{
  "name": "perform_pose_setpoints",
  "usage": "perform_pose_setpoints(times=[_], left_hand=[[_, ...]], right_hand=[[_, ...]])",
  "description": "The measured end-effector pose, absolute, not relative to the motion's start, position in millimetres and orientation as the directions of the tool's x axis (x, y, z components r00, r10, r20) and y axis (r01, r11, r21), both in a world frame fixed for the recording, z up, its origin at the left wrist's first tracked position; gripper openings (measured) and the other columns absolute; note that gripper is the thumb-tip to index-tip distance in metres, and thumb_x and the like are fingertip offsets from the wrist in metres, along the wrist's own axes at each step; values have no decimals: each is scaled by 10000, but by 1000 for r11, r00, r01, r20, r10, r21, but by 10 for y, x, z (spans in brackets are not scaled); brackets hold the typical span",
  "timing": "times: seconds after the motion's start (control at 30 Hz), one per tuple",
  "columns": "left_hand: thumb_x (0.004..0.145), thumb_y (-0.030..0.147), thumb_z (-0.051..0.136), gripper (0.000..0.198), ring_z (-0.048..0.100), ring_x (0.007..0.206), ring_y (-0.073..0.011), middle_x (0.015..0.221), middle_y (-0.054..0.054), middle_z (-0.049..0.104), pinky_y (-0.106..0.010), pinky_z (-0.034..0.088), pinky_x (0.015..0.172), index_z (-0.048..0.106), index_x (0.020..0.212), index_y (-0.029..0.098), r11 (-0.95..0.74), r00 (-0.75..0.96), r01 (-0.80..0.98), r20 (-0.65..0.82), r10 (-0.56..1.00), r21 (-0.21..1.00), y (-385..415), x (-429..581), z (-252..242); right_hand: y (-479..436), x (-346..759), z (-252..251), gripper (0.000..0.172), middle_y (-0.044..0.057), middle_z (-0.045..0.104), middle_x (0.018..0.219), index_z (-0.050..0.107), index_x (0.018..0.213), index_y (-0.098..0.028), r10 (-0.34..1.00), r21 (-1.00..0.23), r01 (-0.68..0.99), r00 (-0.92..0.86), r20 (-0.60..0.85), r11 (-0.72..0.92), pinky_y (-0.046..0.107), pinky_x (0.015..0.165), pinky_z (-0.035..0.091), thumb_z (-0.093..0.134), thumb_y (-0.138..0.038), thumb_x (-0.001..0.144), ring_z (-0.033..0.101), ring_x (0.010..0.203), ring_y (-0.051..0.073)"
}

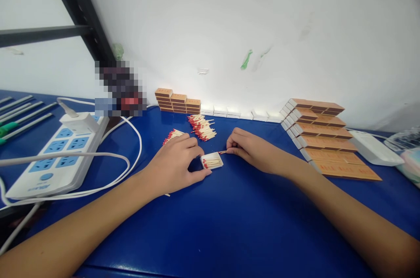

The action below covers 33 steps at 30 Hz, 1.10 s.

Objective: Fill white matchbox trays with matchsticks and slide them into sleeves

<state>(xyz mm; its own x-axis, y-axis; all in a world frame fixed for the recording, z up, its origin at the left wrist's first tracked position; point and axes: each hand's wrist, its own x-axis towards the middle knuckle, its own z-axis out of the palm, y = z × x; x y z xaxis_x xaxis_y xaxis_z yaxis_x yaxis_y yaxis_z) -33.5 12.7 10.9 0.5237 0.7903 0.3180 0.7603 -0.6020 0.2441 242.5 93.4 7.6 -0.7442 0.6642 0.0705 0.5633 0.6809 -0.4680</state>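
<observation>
A small white matchbox tray (220, 165) lies on the blue table, with several red-tipped matches (211, 163) side by side in it. My left hand (177, 162) holds the tray at its left end, thumb at the near side and fingers at the far side. Just right of the tray, my right hand (244, 149) pinches matches (223, 152) between thumb and fingertips, their red heads toward the tray. How many it holds I cannot tell. Behind the tray lies a loose pile of matches (202, 128). Another pile (173, 135) is partly hidden behind my left hand.
Stacked matchboxes (177, 102) stand at the wall on the left, and a larger stepped stack (323, 138) on the right. White trays (233, 113) line the wall between them. A power strip (55, 160) with looping white cables (131, 168) lies left. A white device (376, 149) is far right.
</observation>
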Motion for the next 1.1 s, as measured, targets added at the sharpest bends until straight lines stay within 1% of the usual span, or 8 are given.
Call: perform_pose_setpoints(times=[0.13,0.33,0.43,0.6,0.7,0.73,0.9,1.1], left_hand=[[915,460,781,287,590,887,-233,877,-36,651,-374,479,759,768,998,185,-599,521,761,314,794,249,132,-342,96],[918,455,779,287,588,893,-233,881,-37,656,-378,485,764,765,994,179,-605,525,755,319,789,253,127,-339,97],[918,454,778,278,590,901,-234,889,-39,663,-379,487,773,761,975,182,-606,526,753,321,788,254,124,-336,99],[917,456,780,288,594,901,-236,891,-41,662,-380,488,771,769,1003,181,-603,527,759,313,790,245,128,-337,104],[910,453,789,298,593,894,-234,893,-45,668,-376,488,766,772,1010,172,-603,527,761,315,789,238,130,-338,106],[911,455,788,300,593,895,-233,892,-45,668,-375,489,767,772,1010,172,-603,527,762,316,789,237,130,-338,106],[927,476,765,306,599,916,-240,894,-45,663,-381,492,782,770,1015,183,-593,523,767,297,799,244,127,-338,109],[925,472,767,305,602,914,-240,902,-46,671,-381,492,774,769,1017,182,-590,519,766,297,801,253,127,-330,116]], right_hand=[[931,2431,64,264,68,586,1028,584,938,-221,675,-451,573,-732,93,684,372,802,484,441,-367,1105,572,871,205],[783,2336,191,274,74,596,1049,588,957,-226,647,-509,511,-752,125,693,368,819,499,419,-370,1117,582,907,203],[715,2304,242,250,68,595,1064,584,974,-227,649,-506,528,-755,88,683,362,804,492,434,-366,1117,577,892,197],[786,2436,286,232,68,593,1051,587,956,-222,682,-418,618,-731,6,666,375,816,473,452,-341,1103,580,879,206],[850,2505,272,224,66,595,1059,590,948,-223,684,-403,648,-726,-68,647,375,816,469,467,-339,1095,584,880,207],[860,2510,261,213,64,595,1061,586,951,-224,686,-403,650,-724,-74,644,374,813,469,472,-335,1092,584,877,205],[858,2480,200,108,62,591,1081,578,1041,-236,695,-406,634,-719,6,659,370,799,481,516,-320,1070,592,864,201],[863,2476,168,184,64,606,1027,595,951,-234,684,-401,617,-729,34,677,362,742,480,483,-309,1075,595,805,198]])
